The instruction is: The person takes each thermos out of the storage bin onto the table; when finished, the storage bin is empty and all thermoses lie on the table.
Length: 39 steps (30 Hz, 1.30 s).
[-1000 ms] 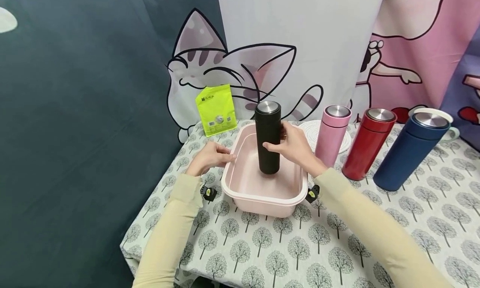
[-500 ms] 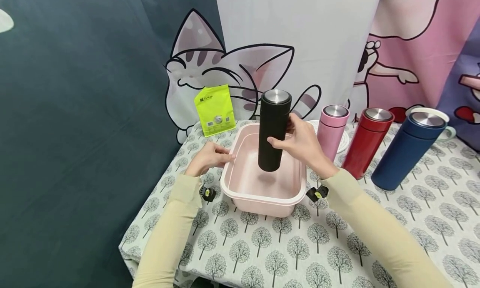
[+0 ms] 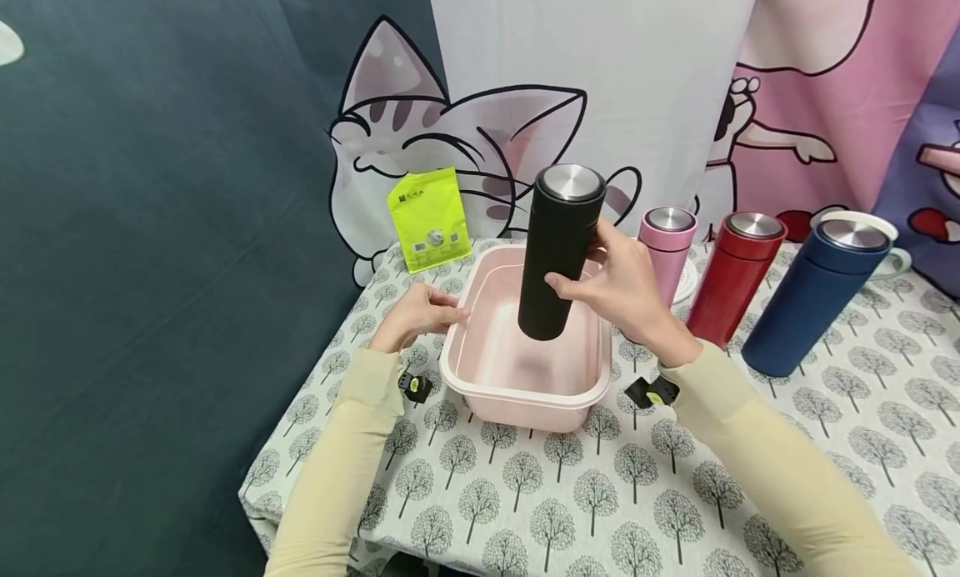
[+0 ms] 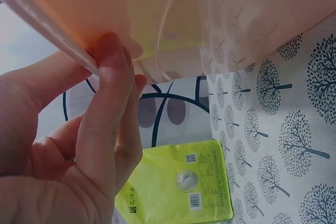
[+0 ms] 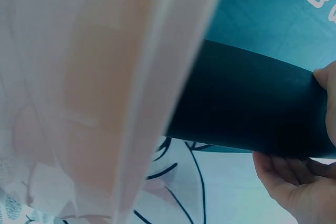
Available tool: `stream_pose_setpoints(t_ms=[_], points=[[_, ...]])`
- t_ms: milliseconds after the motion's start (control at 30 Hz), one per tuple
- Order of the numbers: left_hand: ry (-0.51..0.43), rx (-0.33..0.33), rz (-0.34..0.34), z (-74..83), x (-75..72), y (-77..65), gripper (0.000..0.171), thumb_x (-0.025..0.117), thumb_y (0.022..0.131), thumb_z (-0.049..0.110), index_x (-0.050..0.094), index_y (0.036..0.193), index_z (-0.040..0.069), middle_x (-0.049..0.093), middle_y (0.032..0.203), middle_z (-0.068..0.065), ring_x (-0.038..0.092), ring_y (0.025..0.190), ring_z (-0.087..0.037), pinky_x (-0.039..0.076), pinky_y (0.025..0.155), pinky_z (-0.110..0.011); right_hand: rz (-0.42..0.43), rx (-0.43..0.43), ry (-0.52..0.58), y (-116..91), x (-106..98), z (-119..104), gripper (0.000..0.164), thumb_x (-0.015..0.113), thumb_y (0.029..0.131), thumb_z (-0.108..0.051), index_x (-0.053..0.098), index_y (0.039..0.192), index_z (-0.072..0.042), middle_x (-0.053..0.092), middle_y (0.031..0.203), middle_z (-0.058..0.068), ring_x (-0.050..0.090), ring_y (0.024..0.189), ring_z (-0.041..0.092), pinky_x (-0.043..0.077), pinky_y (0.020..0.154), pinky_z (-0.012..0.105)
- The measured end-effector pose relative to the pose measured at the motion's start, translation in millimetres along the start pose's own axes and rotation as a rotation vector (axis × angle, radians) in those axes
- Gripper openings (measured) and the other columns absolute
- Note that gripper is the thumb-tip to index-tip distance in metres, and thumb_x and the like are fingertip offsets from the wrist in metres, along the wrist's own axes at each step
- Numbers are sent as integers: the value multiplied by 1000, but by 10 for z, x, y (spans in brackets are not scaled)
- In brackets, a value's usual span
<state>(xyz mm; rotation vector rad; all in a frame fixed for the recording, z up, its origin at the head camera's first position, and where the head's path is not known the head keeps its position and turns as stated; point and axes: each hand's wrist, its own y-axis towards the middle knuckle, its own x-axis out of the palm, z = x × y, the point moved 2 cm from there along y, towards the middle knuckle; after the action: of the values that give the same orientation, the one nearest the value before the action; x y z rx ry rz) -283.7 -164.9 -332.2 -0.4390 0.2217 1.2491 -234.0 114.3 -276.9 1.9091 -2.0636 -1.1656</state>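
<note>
A black thermos bottle (image 3: 555,256) with a silver lid tilts to the right above the pink plastic basin (image 3: 525,398). My right hand (image 3: 626,289) grips it round the middle, thumb in front and fingers behind. In the right wrist view the thermos's dark body (image 5: 247,100) passes behind the basin's blurred wall (image 5: 105,77), held between thumb and fingers. At the basin's left rim my left hand (image 3: 420,314) pinches the edge. The left wrist view shows that hand's thumb and fingers (image 4: 107,98) on either side of the thin rim.
Right of the basin stand a pink thermos (image 3: 666,256), a red thermos (image 3: 735,281) and a blue thermos (image 3: 813,302). Behind the blue one is a white cup (image 3: 896,264). A lime-green pouch (image 3: 431,223) stands at the back left of the tree-print tablecloth (image 3: 555,502).
The black thermos has risen off the basin floor and tipped to the right, with my right hand moving right along with it. My left hand has stayed on the rim.
</note>
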Motion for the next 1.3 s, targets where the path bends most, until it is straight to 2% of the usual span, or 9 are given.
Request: stream_pose_setpoints(t_ms=[333,500,600,833,1067,1300], points=[[9,-11,8,11,7,-11,35,72,89,7,64,117,-11,67,110,-27,71,78,-19,62,81,-35,54,-127,66,-69,-196,-108,61,86,66,3,60,121,-3,71,105,7,63,92,3,57,89,20],[43,-8,13,9,2,-16,37,73,89,10,64,119,-9,66,114,-26,72,84,-22,62,82,-35,80,-164,93,-107,-313,-119,66,85,65,9,61,124,-4,71,112,10,65,95,2,55,91,18],[48,-4,11,9,-1,-17,38,73,89,11,64,120,-8,66,115,-26,72,87,-25,62,82,-35,102,-161,91,-140,-381,-119,66,84,65,10,61,124,-5,71,111,10,66,94,2,55,90,17],[43,2,-2,2,8,-21,39,72,89,11,63,120,-10,65,117,-27,72,90,-27,61,83,-35,160,-130,95,-199,-544,-109,66,83,64,13,62,124,-4,68,112,1,66,93,4,56,89,16],[41,-8,7,10,6,-21,38,72,89,10,63,120,-9,65,117,-27,72,89,-27,62,83,-35,223,-110,3,-243,-719,-94,66,84,64,9,63,124,-6,68,109,-6,64,93,2,54,88,12],[31,-21,3,23,10,-19,39,72,89,9,62,122,-10,64,118,-29,73,90,-28,61,83,-35,248,-103,-18,-310,-866,-67,67,83,63,12,64,124,-6,67,110,-10,65,91,2,54,85,10]])
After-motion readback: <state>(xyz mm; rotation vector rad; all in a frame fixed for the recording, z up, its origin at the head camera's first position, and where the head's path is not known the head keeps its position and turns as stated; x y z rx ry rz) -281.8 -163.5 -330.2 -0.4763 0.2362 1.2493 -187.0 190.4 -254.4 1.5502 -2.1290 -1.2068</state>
